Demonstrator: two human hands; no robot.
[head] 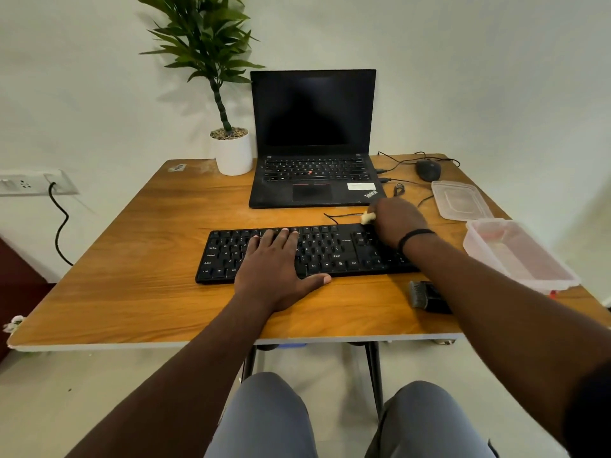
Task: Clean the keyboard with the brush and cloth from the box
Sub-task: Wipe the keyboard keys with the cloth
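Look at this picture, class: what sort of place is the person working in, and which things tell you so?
Probably a home or office desk. An open laptop stands on the wooden table, with a separate keyboard before it and a wired mouse beside it.

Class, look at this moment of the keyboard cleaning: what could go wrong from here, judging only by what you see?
1. The right hand wipes with the cloth beside the keyboard's cable; it might snag it.
2. The right forearm passes over the brush near the table edge and could knock it off.
3. The left hand lies flat on the keyboard, possibly pressing keys.
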